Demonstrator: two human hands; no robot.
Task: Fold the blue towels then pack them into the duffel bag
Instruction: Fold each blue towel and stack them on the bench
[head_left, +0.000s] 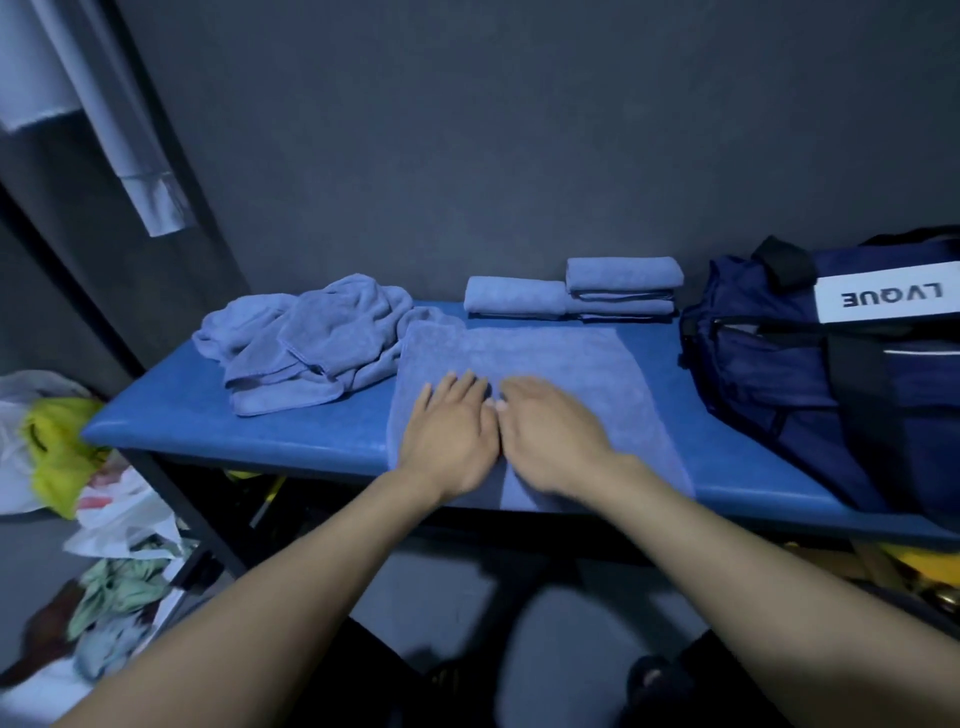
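Both our forearms are reaching in from the near edge, and we are laying our left hand (451, 431) and right hand (553, 431) flat, fingers straight and gripping nothing, side by side with thumbs touching on the flat towel (561, 364). That towel is lying spread along the bench (249, 421), its near end hanging over the near edge.

What could go wrong, as we are judging it: the overhanging end may be dragging the towel toward us once we lift our palms, so the next fold may come out crooked. The towel's far left corner is touching the loose heap (306, 343) at far left, and a fold could be catching that heap and pulling it along. The duffel (810, 374) is sitting at the right end of the bench, and we cannot tell whether it is unzipped, so packing may be stalling there.

Counting: we are seeing one flat towel under our hands, one heap whose towels we cannot separate, three folded towels (621, 283) at the far edge, one alone and two stacked, and one duffel. Plastic bags (62, 447) are lying on the floor at left.
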